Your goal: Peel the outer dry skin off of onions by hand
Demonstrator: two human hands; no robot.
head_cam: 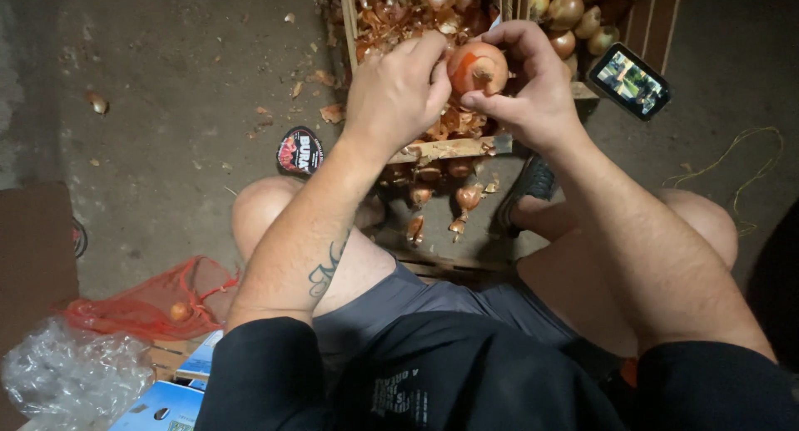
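Onion (476,67): upper centre of the frame, held between both our hands above a wooden crate (454,148); orange-brown skin, stem end turned toward us.
Left hand (398,94): fingers curled together and pressed against the onion's left side, thumb tip at its lower left.
Right hand (533,86): fingers arched over the top of the onion, thumb under it, clamped on its right side.
Crate: loose onion skins (391,19) piled in it, top centre.
More onions (574,15): second crate, upper right of the frame.
Phone (629,80): upper right, on the crate's edge, screen lit.
Red mesh bag (146,306): lower left, on the floor, one small onion inside.
Round sticker (300,151): on the concrete floor, left of the crate.
Knees: bare, at mid-frame on both sides.
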